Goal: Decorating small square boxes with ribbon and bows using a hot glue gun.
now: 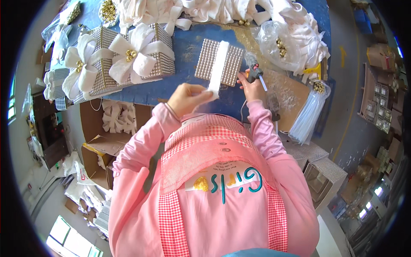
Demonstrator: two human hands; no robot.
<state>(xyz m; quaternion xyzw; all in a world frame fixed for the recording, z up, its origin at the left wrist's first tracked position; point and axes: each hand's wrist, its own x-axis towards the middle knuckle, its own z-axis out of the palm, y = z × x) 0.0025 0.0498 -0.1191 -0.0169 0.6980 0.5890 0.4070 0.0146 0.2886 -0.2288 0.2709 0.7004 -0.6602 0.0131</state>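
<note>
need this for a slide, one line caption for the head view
Left hand presses a white ribbon across a studded box lid; right hand holds a glue gun.

Studded silver gift boxes (pixel 124 60) with white bows at table's left; open brown cartons (pixel 107 141) below.

This was a small workshop where people made fancy gift boxes by hand. A blue work table (pixel 188 47) stood in the middle. At its far edge lay a big heap of white cloth bows (pixel 214 10). On its left part sat finished sparkly boxes (pixel 128 55) with white flowers on top. A bag of gold bells (pixel 280 46) lay on its right part, and a bundle of clear glue sticks (pixel 310 113) hung off its right edge. Open cardboard boxes (pixel 102 141) stood below it on the left. More sparkly boxes (pixel 319 165) were stacked on the grey floor (pixel 351 107) to its right.
</note>
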